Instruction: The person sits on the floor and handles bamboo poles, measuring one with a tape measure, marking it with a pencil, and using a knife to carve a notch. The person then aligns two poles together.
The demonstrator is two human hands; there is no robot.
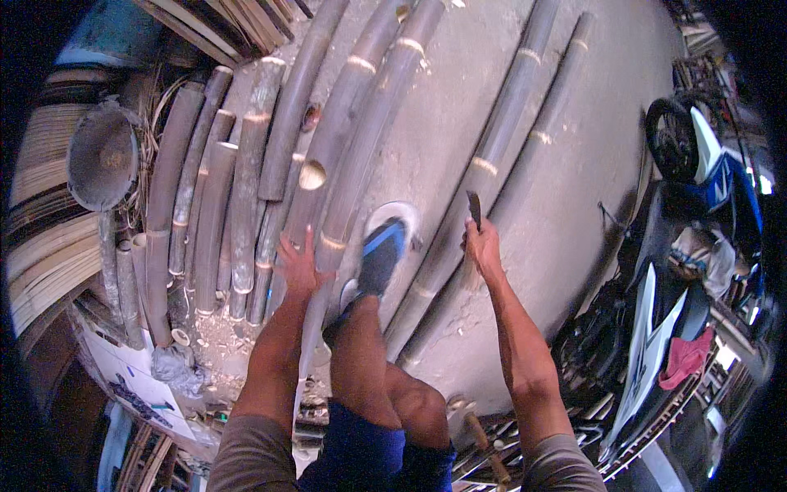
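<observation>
My left hand (299, 266) lies with spread fingers on a long bamboo pole (361, 156) with pale rings at its joints. Close beside it on the left is another bamboo pole (332, 115) with a cut, light-coloured opening. My right hand (482, 243) is closed round a dark-bladed knife (474, 203), its blade pointing up and away from me. Under that hand runs a third bamboo pole (500, 135), with a thinner pole (561, 94) lying alongside to the right. The knife's handle is mostly hidden in my fingers.
My shoe (384, 250) stands on the floor between the poles. At left lie several shorter bamboo lengths (217, 180), a grey basin (102, 156) and stacked split strips (49, 254). Wood chips (221, 344) litter the floor. Along the right stands a blue-and-white motorcycle (713, 180).
</observation>
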